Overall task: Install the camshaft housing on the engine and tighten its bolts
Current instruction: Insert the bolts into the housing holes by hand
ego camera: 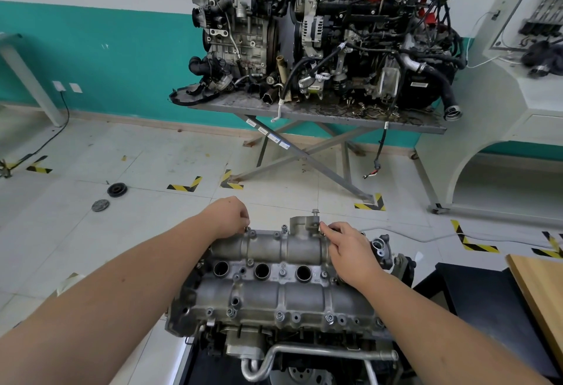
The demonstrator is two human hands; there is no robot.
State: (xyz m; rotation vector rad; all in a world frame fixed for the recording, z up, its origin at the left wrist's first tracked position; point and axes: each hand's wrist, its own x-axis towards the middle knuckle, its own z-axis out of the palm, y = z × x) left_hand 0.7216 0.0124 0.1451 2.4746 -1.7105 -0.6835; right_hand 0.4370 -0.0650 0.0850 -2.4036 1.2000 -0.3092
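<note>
Fingertips of the left hand (228, 217) and right hand (350, 247) pinch small bolts (247, 228) along the far edge of the grey cast-aluminium camshaft housing (274, 278), seated on the engine (274, 351). Best to start each thread by hand, straight, before wrenching. A tall bolt (315, 211) stands proud between them; two engines on the steel table (304, 110) sit far off.

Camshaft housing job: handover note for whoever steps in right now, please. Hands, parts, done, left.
Left hand: fingertips pinch a bolt at the far-left edge of the camshaft housing.
Right hand: fingers at a bolt position on the far edge, right of the raised boss; whether they hold a bolt cannot be told.
Housing sits on the engine. Bolts stand in holes along the far and near edges; one tall bolt stands proud on the boss.
Done: housing placed, bolts started by hand.
Left: finish seating the bolts and tighten them. No tool in view.
</note>
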